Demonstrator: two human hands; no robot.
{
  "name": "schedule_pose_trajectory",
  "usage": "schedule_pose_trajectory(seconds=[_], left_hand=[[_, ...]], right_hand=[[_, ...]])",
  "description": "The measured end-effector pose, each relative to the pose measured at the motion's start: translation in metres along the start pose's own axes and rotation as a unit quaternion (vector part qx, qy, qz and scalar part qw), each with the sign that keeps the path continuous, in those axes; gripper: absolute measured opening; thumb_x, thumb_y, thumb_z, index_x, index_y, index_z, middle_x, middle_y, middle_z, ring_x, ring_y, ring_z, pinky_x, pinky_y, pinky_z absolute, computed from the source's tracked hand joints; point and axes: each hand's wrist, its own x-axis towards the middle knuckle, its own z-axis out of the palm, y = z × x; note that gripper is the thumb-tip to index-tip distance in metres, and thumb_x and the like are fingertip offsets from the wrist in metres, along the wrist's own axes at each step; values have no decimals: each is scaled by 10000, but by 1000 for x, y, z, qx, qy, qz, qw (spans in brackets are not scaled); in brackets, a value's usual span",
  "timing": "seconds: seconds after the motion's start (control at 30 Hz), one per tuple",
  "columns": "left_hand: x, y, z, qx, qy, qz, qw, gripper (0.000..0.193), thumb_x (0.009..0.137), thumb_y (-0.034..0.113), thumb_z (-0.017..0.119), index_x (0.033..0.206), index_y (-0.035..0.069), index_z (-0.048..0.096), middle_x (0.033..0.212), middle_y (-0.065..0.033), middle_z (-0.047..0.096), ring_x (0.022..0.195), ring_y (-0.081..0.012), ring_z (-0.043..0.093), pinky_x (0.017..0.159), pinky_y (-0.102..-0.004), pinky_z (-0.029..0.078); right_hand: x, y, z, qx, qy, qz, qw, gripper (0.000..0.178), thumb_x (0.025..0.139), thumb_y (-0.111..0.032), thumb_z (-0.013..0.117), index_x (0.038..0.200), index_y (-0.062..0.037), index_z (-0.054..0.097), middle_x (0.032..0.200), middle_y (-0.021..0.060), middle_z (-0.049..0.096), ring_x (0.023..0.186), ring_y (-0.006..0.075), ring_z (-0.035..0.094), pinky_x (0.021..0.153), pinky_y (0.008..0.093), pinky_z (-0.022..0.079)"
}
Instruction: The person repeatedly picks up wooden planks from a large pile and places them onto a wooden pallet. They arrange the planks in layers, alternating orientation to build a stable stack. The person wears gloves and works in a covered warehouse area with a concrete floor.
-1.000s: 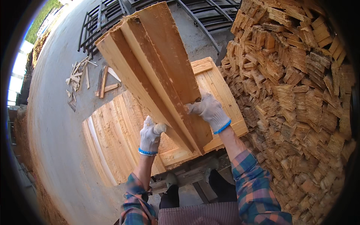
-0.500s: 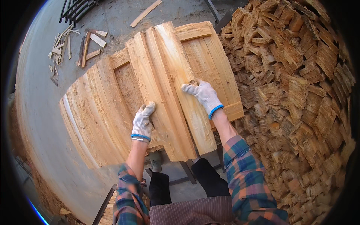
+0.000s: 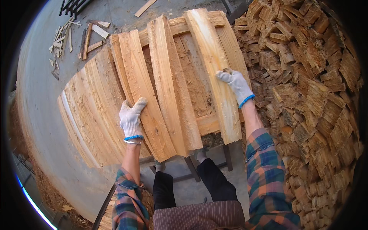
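My left hand [image 3: 131, 118], in a white knit glove with a blue cuff, grips the left edge of a rough wooden board [image 3: 145, 103], its thumb pointing across the top. At the right, my gloved right hand [image 3: 236, 84] is closed around the edge of a pale board [image 3: 207, 46] with a dark knot beside the thumb. Between my hands, more loose boards [image 3: 168, 76] lie slanted and partly overlapping. They rest across a wooden frame [image 3: 209, 123], through which a sawdust-covered surface shows. Several boards [image 3: 92, 103] lie side by side to the left. Fingers under both boards are hidden.
A tall stack of rough-cut wood pieces [image 3: 306, 99] rises along the right side. Dark metal legs [image 3: 191, 168] stand under the work near my feet. On the grey floor [image 3: 42, 99] at the far left lie wood offcuts [image 3: 61, 42]; dark metal bars [image 3: 76, 7] lie beyond.
My right hand has shifted the pale board to the right, widening the gap beside it. The left hand has moved left with a board, and the middle boards have spread apart.
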Motion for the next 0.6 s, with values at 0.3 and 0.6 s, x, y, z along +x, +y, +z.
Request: schedule_pose_trajectory(seconds=[0.3,0.6], left_hand=[[17,-51,13,-283,-103,-93,949,418,838,142,761,1189,-9,591,1032,-75,685,899,-169,662,791,-312,558],[17,-66,29,42,7,10,999,869,822,523,762,1384,-73,472,1111,-161,679,924,-186,651,825,-328,531]], right_hand=[[-13,-20,82,-487,97,28,867,1034,782,-569,769,1515,1,315,1278,253,605,1184,332,597,988,417,479],[-50,-47,145,-592,158,118,782,1234,740,-561,793,1583,-138,-3,1278,183,561,1107,329,606,853,472,537]])
